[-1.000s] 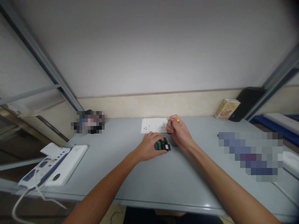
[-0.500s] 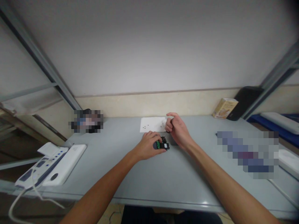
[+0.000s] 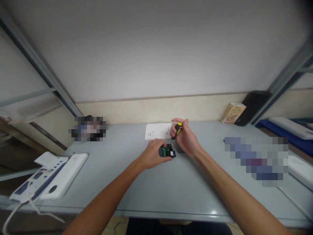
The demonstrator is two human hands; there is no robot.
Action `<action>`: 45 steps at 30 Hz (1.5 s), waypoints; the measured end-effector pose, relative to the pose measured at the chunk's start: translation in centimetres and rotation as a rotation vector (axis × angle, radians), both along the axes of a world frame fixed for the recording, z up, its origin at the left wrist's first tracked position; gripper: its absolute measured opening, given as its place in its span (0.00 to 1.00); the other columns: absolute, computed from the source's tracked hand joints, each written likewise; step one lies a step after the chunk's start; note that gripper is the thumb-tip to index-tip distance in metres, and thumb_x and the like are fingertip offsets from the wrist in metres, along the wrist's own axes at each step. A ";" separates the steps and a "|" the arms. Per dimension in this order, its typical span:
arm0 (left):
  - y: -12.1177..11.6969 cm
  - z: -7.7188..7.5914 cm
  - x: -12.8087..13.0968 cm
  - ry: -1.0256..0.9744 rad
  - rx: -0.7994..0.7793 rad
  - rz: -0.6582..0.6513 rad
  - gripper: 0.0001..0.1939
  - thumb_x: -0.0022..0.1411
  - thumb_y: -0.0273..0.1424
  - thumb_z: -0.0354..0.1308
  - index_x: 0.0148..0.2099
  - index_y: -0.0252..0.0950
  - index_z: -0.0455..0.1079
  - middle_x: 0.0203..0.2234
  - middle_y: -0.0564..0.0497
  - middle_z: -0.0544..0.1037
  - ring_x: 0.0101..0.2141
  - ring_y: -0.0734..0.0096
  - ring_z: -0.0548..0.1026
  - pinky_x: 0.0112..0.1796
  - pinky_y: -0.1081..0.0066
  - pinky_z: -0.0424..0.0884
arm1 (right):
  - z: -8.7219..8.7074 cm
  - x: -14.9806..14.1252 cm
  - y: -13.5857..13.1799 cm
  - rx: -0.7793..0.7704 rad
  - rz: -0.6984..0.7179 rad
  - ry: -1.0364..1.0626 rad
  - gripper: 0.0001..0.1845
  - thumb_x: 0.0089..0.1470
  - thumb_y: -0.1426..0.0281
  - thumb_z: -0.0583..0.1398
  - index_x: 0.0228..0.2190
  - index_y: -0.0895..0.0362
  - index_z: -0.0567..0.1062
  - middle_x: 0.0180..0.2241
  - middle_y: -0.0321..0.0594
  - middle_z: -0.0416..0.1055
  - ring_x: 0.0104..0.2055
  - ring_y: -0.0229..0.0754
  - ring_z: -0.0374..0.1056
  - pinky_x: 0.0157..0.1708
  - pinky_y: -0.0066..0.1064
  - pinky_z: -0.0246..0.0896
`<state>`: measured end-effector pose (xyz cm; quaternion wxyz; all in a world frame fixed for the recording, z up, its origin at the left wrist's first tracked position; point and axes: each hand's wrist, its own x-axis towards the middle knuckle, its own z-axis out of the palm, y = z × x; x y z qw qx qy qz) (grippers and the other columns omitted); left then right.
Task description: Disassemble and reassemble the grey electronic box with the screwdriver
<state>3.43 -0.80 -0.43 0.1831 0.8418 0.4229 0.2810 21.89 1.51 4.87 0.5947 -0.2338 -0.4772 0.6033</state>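
While the left hand point(image 3: 153, 154) steadies electronics point(image 3: 167, 151), screws point(image 3: 150, 133) dot paper point(image 3: 158, 131).

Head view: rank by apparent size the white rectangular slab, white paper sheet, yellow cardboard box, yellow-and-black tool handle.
White rectangular slab
White paper sheet and yellow cardboard box: too alike to rank
Yellow-and-black tool handle, partly hidden

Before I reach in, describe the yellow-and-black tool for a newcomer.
On the grey desk, find the white sheet near the wall. The right hand at its right end grips the tool; yellow patches distinguish it from the green-and-black device in the left hand.
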 end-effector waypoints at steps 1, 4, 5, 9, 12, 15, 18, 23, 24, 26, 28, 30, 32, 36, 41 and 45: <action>0.0 0.0 0.0 -0.002 0.001 -0.006 0.22 0.53 0.44 0.72 0.44 0.40 0.69 0.40 0.51 0.77 0.44 0.59 0.73 0.49 0.60 0.67 | 0.1 0.1 0.0 -0.011 0.006 0.010 0.21 0.61 0.45 0.56 0.37 0.49 0.70 0.26 0.34 0.62 0.27 0.39 0.62 0.30 0.33 0.63; 0.1 -0.2 0.0 0.000 0.010 -0.052 0.19 0.55 0.43 0.71 0.41 0.40 0.69 0.42 0.51 0.78 0.46 0.59 0.73 0.51 0.60 0.66 | 0.1 0.5 0.0 -0.025 0.007 0.012 0.18 0.58 0.50 0.63 0.34 0.51 0.72 0.34 0.39 0.70 0.36 0.42 0.69 0.38 0.36 0.68; 0.1 -0.2 -0.1 0.002 0.016 -0.066 0.18 0.56 0.43 0.71 0.40 0.40 0.69 0.42 0.51 0.78 0.47 0.59 0.73 0.51 0.59 0.65 | 0.0 0.6 0.0 -0.026 0.011 0.009 0.17 0.56 0.52 0.66 0.34 0.51 0.71 0.36 0.39 0.72 0.37 0.43 0.70 0.40 0.36 0.68; 0.1 -0.1 0.0 0.004 0.036 -0.076 0.18 0.57 0.44 0.71 0.40 0.40 0.70 0.45 0.50 0.78 0.49 0.59 0.73 0.52 0.59 0.65 | -0.4 0.5 0.0 -0.010 0.010 0.002 0.19 0.53 0.55 0.69 0.32 0.50 0.66 0.27 0.30 0.66 0.26 0.36 0.63 0.32 0.31 0.64; 0.0 0.1 0.0 0.003 0.042 -0.079 0.17 0.57 0.43 0.71 0.41 0.40 0.70 0.45 0.50 0.79 0.49 0.59 0.73 0.52 0.59 0.66 | -0.5 0.1 0.1 0.012 -0.024 -0.013 0.19 0.60 0.46 0.60 0.37 0.48 0.68 0.22 0.28 0.57 0.21 0.36 0.56 0.25 0.30 0.59; 0.0 0.0 0.0 0.004 0.055 -0.086 0.17 0.57 0.43 0.71 0.41 0.40 0.71 0.45 0.50 0.79 0.49 0.59 0.73 0.53 0.59 0.66 | -0.2 0.0 0.0 0.007 0.002 -0.071 0.22 0.62 0.45 0.55 0.40 0.50 0.72 0.28 0.34 0.65 0.27 0.38 0.63 0.30 0.32 0.63; 0.1 -0.1 -0.1 0.015 0.069 -0.089 0.17 0.58 0.44 0.70 0.41 0.40 0.72 0.46 0.49 0.80 0.50 0.58 0.74 0.53 0.59 0.66 | -0.1 0.1 -0.3 0.017 0.008 -0.092 0.18 0.58 0.51 0.64 0.34 0.51 0.69 0.35 0.35 0.71 0.33 0.38 0.69 0.37 0.32 0.65; 0.2 0.0 -0.1 0.026 0.079 -0.094 0.16 0.58 0.45 0.69 0.41 0.40 0.74 0.45 0.48 0.81 0.49 0.57 0.75 0.53 0.58 0.67 | -0.2 -0.3 -0.4 0.041 -0.041 -0.076 0.20 0.57 0.50 0.64 0.33 0.50 0.65 0.20 0.26 0.57 0.20 0.34 0.53 0.24 0.28 0.54; 0.1 0.0 -0.1 0.029 0.081 -0.097 0.16 0.58 0.45 0.69 0.41 0.40 0.74 0.45 0.48 0.81 0.49 0.57 0.75 0.53 0.58 0.68 | -0.2 -0.4 -0.3 0.040 -0.038 -0.072 0.19 0.59 0.47 0.61 0.35 0.49 0.67 0.19 0.26 0.55 0.19 0.35 0.51 0.23 0.28 0.53; 0.2 0.0 -0.1 0.035 0.087 -0.099 0.16 0.58 0.45 0.69 0.42 0.40 0.74 0.46 0.48 0.81 0.49 0.57 0.76 0.53 0.58 0.67 | -0.1 -0.5 -0.2 0.022 -0.003 -0.050 0.22 0.62 0.44 0.55 0.40 0.49 0.71 0.22 0.29 0.59 0.22 0.36 0.55 0.25 0.30 0.56; 0.2 -0.1 -0.1 0.037 0.089 -0.097 0.17 0.58 0.44 0.70 0.42 0.40 0.74 0.47 0.48 0.80 0.49 0.57 0.75 0.53 0.58 0.67 | 0.0 -0.5 -0.2 0.016 0.013 -0.049 0.22 0.62 0.45 0.56 0.40 0.50 0.73 0.27 0.33 0.65 0.27 0.38 0.62 0.31 0.31 0.61; 0.3 -0.3 -0.2 0.033 0.086 -0.093 0.17 0.57 0.44 0.70 0.42 0.40 0.74 0.46 0.49 0.81 0.49 0.57 0.76 0.54 0.58 0.67 | 0.1 -0.3 -0.4 0.030 -0.022 -0.058 0.18 0.57 0.50 0.64 0.34 0.51 0.71 0.33 0.36 0.70 0.33 0.38 0.67 0.37 0.31 0.64; 0.3 -0.3 -0.2 0.032 0.078 -0.093 0.17 0.57 0.44 0.71 0.41 0.39 0.74 0.46 0.49 0.81 0.48 0.58 0.76 0.54 0.58 0.67 | 0.1 -0.2 -0.5 0.040 -0.064 -0.042 0.20 0.53 0.55 0.69 0.30 0.52 0.67 0.35 0.35 0.72 0.35 0.37 0.69 0.38 0.30 0.64; 0.4 -0.2 -0.2 0.039 0.078 -0.104 0.18 0.57 0.44 0.70 0.42 0.39 0.73 0.44 0.49 0.81 0.47 0.58 0.75 0.51 0.59 0.68 | -0.3 -0.4 -0.5 0.031 -0.084 -0.024 0.20 0.56 0.52 0.66 0.30 0.51 0.65 0.19 0.26 0.58 0.19 0.32 0.53 0.23 0.26 0.52; 0.4 -0.2 -0.3 0.042 0.096 -0.107 0.17 0.58 0.45 0.70 0.41 0.39 0.73 0.45 0.48 0.80 0.49 0.58 0.75 0.53 0.58 0.66 | 0.0 -0.4 -0.3 -0.035 0.061 0.064 0.21 0.60 0.47 0.60 0.40 0.52 0.75 0.27 0.33 0.66 0.27 0.36 0.63 0.30 0.29 0.60; 0.3 -0.2 -0.3 0.046 0.083 -0.107 0.17 0.58 0.44 0.70 0.41 0.39 0.73 0.46 0.49 0.80 0.49 0.58 0.74 0.54 0.58 0.65 | 0.0 0.0 -0.3 -0.038 0.032 0.052 0.16 0.52 0.58 0.71 0.33 0.52 0.72 0.38 0.35 0.74 0.34 0.36 0.69 0.38 0.30 0.64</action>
